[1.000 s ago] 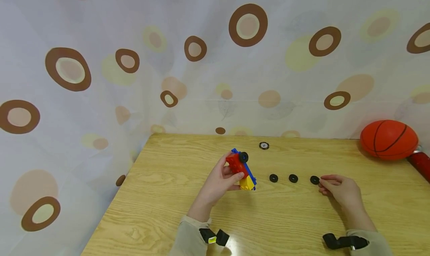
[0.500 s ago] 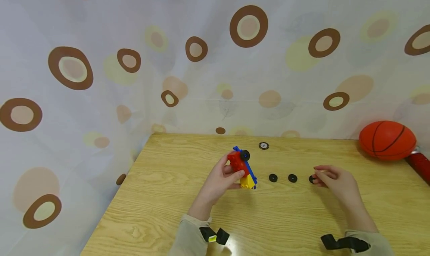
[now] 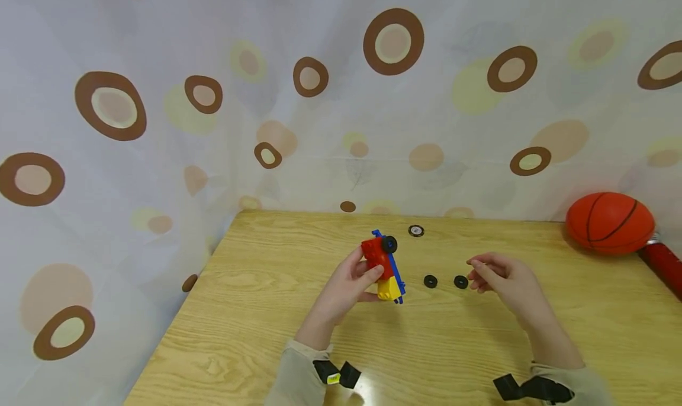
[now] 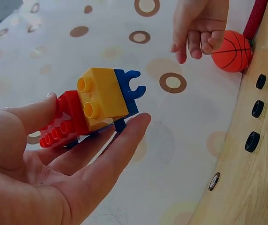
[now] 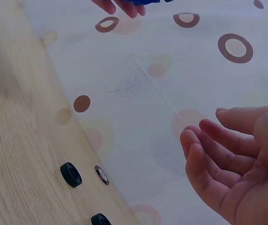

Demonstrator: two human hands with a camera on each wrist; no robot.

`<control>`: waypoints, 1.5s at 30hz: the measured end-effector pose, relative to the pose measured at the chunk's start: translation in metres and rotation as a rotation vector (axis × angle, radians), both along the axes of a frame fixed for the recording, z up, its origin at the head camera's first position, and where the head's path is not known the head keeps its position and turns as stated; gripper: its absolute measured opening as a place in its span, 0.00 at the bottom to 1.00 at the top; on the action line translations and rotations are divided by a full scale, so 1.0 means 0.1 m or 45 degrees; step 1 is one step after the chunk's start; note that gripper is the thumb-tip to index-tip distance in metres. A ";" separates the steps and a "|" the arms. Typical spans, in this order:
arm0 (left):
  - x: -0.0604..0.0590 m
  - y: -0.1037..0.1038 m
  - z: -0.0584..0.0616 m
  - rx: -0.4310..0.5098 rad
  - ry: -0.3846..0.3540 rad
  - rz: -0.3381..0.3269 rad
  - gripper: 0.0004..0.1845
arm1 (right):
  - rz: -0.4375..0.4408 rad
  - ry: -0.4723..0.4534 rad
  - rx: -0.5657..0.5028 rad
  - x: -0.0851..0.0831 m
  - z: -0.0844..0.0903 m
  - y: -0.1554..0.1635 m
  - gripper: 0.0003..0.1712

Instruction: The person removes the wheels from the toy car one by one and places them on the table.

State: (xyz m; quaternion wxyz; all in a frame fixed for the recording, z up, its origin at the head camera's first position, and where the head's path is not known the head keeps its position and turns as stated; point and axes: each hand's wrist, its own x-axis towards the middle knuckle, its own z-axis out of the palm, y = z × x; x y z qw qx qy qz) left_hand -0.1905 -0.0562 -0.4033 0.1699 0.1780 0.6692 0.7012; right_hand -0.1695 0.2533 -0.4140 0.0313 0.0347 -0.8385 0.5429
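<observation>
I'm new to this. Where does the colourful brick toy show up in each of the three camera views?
Head view: the brick toy is at centre, gripped by the left hand.
Left wrist view: it is left of centre, resting on the fingers.
Right wrist view: only a blue sliver shows at the top edge.
Shared landmark: the pale-centred disc on the table.

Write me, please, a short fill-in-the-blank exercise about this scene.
1. The left hand holds a block toy made of red, yellow and ____ blocks.
2. In the left wrist view, ____ loose black wheels lie in a row on the table.
3. The right hand, its palm open in the right wrist view, holds ____.
4. The colour of the ball at the table's far right is ____.

Missing words: blue; three; nothing; orange.
</observation>
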 end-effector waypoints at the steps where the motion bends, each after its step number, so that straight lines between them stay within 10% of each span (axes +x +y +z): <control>1: 0.00 -0.01 0.00 -0.007 -0.001 -0.004 0.29 | 0.014 -0.009 0.006 0.01 0.02 -0.03 0.25; 24: 0.05 0.05 0.03 -0.131 -0.030 -0.075 0.30 | 0.285 -0.021 -0.235 -0.02 0.24 -0.54 0.19; 45: 0.04 0.10 0.03 -0.140 0.007 -0.150 0.29 | 0.342 0.026 0.005 -0.09 0.36 -0.84 0.18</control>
